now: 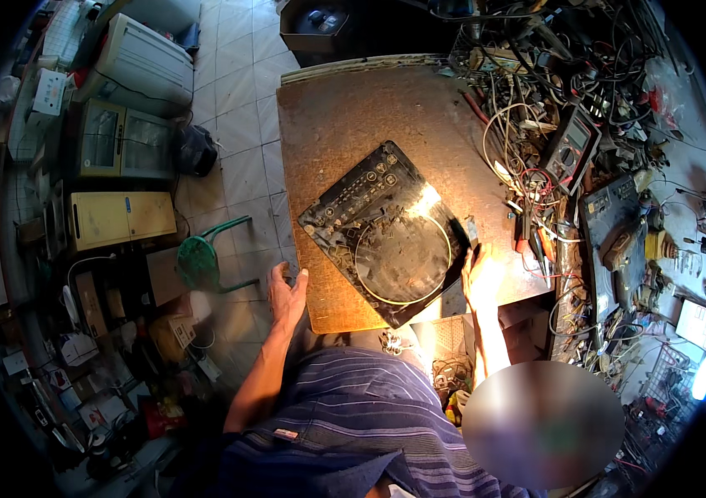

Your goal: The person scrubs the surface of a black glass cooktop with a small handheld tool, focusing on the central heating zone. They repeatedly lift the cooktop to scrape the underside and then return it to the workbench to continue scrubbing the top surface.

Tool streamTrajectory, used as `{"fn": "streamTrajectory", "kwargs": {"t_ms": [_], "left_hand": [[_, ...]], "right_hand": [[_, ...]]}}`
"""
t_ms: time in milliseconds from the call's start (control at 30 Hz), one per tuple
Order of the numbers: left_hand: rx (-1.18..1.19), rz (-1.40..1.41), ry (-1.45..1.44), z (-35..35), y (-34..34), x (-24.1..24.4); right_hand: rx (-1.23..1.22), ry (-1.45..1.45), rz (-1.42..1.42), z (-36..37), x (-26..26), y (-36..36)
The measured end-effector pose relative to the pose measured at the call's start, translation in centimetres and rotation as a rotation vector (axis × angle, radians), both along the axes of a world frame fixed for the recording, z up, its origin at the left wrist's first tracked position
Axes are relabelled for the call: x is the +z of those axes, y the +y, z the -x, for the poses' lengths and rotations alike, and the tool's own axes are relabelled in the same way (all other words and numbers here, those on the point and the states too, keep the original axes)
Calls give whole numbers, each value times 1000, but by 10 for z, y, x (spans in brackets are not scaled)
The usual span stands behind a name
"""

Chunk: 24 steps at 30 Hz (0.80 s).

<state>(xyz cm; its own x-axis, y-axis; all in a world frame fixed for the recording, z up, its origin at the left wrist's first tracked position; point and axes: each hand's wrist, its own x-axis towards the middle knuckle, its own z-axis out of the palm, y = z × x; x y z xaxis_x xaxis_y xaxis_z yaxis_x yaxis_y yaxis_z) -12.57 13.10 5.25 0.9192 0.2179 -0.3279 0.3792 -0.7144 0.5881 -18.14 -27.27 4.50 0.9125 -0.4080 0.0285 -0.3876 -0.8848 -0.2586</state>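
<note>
A black induction cooktop point(353, 205) lies turned at an angle on the wooden worktable point(328, 118). Its glass top carries touch-control symbols and a pale ring, with dark debris scattered over the surface. At the table's front left edge is my left hand point(287, 294), fingers apart and holding nothing. My right hand point(482, 274) is at the cooktop's right corner, its fingers bent along the side. Strong light washes it out, so a firm grip cannot be made out. A small greyish piece point(471, 229) shows by those fingertips, too unclear to name.
Tangled cables point(527, 106) crowd the table's right side, with a multimeter point(572, 149) and pliers point(540, 246) among them. Another dark flat panel point(614, 236) leans farther right. On the tiled floor to the left stands a green stool point(198, 261), near yellowish cabinets point(122, 218).
</note>
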Motion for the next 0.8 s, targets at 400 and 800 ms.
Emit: {"fn": "streamTrajectory", "kwargs": {"t_ms": [400, 800], "left_hand": [[126, 622, 470, -3, 33, 6], [126, 832, 672, -20, 113, -17]], "right_hand": [[-64, 51, -73, 59, -4, 102], [35, 303, 36, 111, -23, 230]]}}
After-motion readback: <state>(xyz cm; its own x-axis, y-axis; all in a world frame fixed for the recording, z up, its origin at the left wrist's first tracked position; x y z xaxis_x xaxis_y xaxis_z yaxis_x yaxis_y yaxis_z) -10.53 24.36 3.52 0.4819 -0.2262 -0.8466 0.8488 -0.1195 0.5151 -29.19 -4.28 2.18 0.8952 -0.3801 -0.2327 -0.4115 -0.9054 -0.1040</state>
